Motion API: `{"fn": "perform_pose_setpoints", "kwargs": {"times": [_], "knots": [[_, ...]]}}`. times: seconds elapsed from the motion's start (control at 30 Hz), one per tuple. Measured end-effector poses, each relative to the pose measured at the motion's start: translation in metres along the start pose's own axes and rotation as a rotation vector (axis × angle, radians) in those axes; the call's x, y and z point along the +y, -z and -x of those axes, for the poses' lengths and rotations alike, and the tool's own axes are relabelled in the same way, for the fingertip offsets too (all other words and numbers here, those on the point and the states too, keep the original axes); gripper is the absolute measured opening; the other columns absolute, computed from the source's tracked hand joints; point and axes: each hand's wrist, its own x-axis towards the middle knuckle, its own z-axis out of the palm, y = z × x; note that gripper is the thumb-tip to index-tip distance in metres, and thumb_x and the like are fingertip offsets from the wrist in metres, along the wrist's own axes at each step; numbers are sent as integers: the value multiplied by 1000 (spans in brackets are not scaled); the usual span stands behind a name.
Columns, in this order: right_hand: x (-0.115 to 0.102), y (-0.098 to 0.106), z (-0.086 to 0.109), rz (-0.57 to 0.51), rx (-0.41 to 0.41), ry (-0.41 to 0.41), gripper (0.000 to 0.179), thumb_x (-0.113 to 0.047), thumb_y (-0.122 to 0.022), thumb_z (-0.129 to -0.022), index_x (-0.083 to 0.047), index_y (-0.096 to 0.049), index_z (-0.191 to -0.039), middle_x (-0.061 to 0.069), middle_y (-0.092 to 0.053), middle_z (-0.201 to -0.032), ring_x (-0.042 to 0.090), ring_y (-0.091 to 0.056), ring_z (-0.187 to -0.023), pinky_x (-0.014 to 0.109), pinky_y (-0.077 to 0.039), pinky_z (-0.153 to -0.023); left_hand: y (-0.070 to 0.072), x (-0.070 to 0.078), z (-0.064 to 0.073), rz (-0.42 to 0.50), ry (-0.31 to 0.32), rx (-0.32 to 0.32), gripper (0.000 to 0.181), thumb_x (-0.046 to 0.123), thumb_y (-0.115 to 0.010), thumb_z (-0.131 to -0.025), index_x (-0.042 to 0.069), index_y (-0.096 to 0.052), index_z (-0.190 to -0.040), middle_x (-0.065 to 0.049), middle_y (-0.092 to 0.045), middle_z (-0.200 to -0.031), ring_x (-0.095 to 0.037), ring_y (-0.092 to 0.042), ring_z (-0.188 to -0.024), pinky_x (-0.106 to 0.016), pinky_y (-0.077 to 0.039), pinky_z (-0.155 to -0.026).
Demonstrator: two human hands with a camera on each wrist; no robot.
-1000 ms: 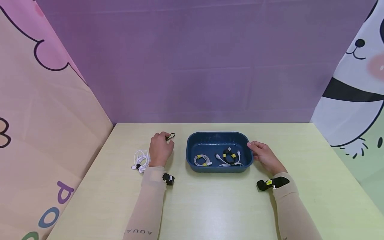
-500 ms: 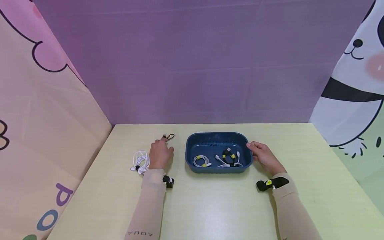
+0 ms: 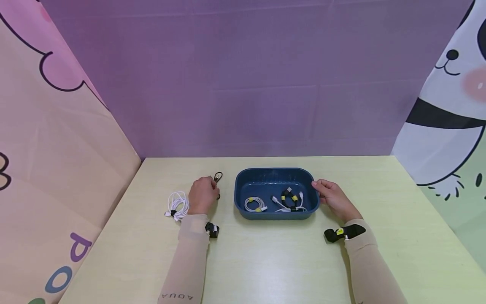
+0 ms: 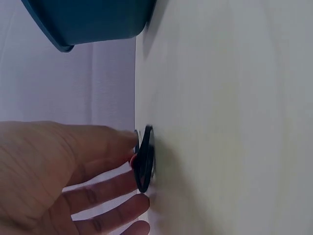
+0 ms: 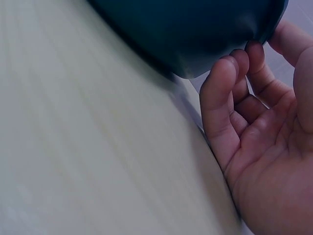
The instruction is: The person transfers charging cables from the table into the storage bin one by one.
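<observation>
My left hand (image 3: 203,195) pinches a small looped black cable (image 3: 217,177) between thumb and forefinger, left of the blue bin. In the left wrist view this black cable (image 4: 145,161) stands edge-on near the tabletop, with a bit of red beside the fingers. The blue plastic bin (image 3: 277,215) stands upright on the table. My right hand (image 3: 336,200) grips its right rim, thumb on top and fingers curled beneath. Inside lie a coiled white cable (image 3: 261,208) with yellow ties, a black cable ring (image 3: 295,197) with yellow bands, and a white cable (image 3: 282,209) beside that ring.
A bundled white cable (image 3: 184,204) with a black tie lies on the table just left of my left wrist. A purple backdrop (image 3: 265,84) rises behind the table's far edge, and printed cloth walls (image 3: 76,147) flank both sides.
My left fingers touched the black cable near the back, and now pinch it. The cable has turned and come slightly nearer. My right hand and the bin stay in place.
</observation>
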Motion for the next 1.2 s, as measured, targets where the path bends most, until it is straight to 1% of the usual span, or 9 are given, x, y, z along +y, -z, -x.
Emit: {"fn": "perform_pose_setpoints", "kwargs": {"times": [0.13,0.2,0.3,0.43,0.5,0.63,0.77,0.93,1.2], "knots": [[-1,-1,0,-3,-1,10,26,-38,-56,-105,-15,-63,-95,-10,-59,-84,6,-59,-78,20,-55,-74,3,-1,2,0,6,-26,12,12,-70,-90,6,-76,-97,-14,-76,-101,-32,-70,-91,-47,-56,-75],[-1,-1,-1,-4,1,12,26,-38,-56,-105,-16,-63,-94,-10,-59,-84,5,-60,-78,20,-55,-74,4,-1,3,3,15,-34,11,12,-70,-90,6,-77,-97,-13,-76,-100,-32,-71,-91,-47,-56,-75],[-1,-1,-1,-2,3,9,26,-38,-56,-105,-15,-63,-94,-10,-60,-83,5,-60,-77,20,-55,-74,5,-2,4,2,22,-40,8,12,-71,-90,7,-76,-94,-13,-76,-98,-32,-70,-88,-46,-55,-72],[-2,-2,0,-10,6,1,25,-36,-57,-105,-15,-63,-93,-10,-60,-82,5,-60,-76,20,-55,-74,5,-3,5,-6,13,-34,8,9,-68,-90,10,-76,-89,-12,-76,-95,-30,-69,-79,-42,-53,-64],[-2,-2,1,-13,2,1,25,-35,-56,-105,-15,-63,-93,-10,-60,-81,5,-60,-76,20,-55,-73,5,-4,5,-3,10,-32,10,7,-66,-89,10,-76,-88,-12,-77,-98,-29,-68,-75,-39,-50,-60],[-3,-2,2,-12,2,2,25,-35,-56,-105,-13,-63,-94,-10,-60,-81,5,-59,-76,20,-55,-73,4,-5,4,22,27,-31,14,6,-67,-89,8,-75,-101,-13,-77,-100,-29,-69,-74,-37,-47,-56],[-4,-2,2,-8,3,7,25,-34,-56,-106,-14,-63,-94,-10,-59,-82,5,-59,-76,20,-55,-73,5,-5,4,44,42,-36,25,4,-67,-88,6,-71,-113,-13,-77,-96,-31,-72,-78,-41,-50,-58],[-2,0,1,-6,18,2,24,-35,-56,-105,-17,-63,-93,-10,-58,-81,5,-59,-75,19,-54,-71,6,-4,3,50,42,-33,29,4,-66,-88,6,-70,-116,-14,-77,-97,-34,-73,-82,-43,-51,-61],[-1,1,0,10,12,10,24,-36,-55,-106,-16,-63,-94,-10,-58,-83,5,-59,-77,19,-55,-73,5,-1,2,74,40,-7,30,7,-71,-88,8,-72,-117,-10,-77,-90,-29,-72,-78,-40,-51,-62]]}}
